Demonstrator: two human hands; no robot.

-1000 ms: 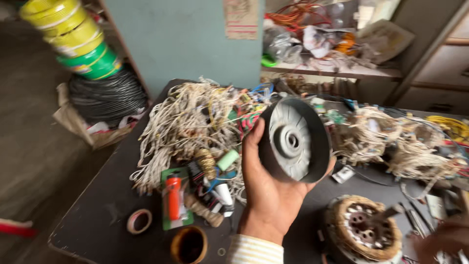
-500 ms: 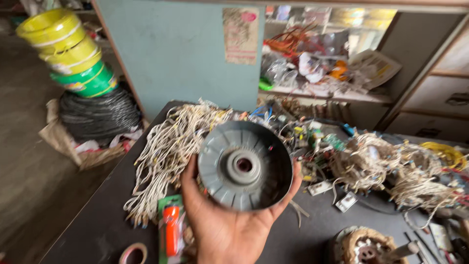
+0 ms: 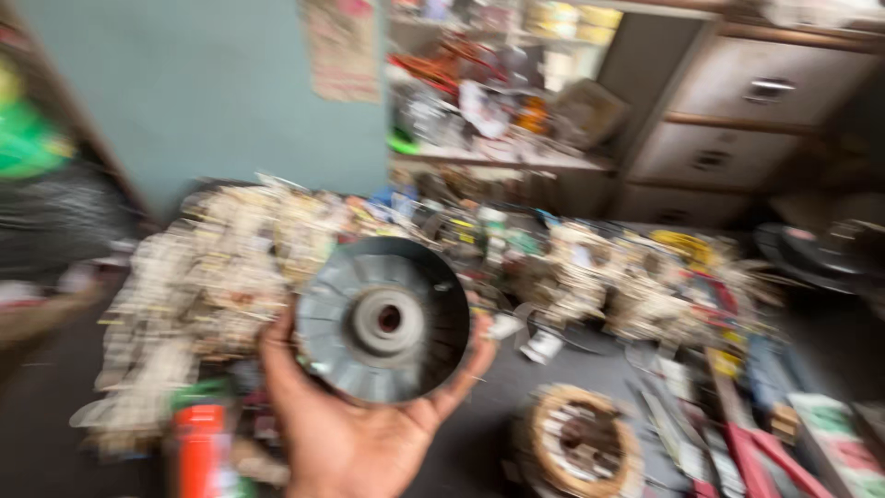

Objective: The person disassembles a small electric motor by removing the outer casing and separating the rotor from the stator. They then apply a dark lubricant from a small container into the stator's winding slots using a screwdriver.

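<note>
Left hand (image 3: 355, 433) cups a grey finned disc (image 3: 383, 318), fingers spread round its rim; it looks stiff, fairly weighty, best gripped by the rim.

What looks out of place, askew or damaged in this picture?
Nothing clearly stands out. The left hand cups a grey cover that looks whole; wire bundles and a coil litter the table, but blur hides fine damage.

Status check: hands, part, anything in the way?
Left hand cups grey round cover from below, hollow side to camera. Right hand out of view. Wound stator on table lower right; nothing between. Frame blurred.
</note>
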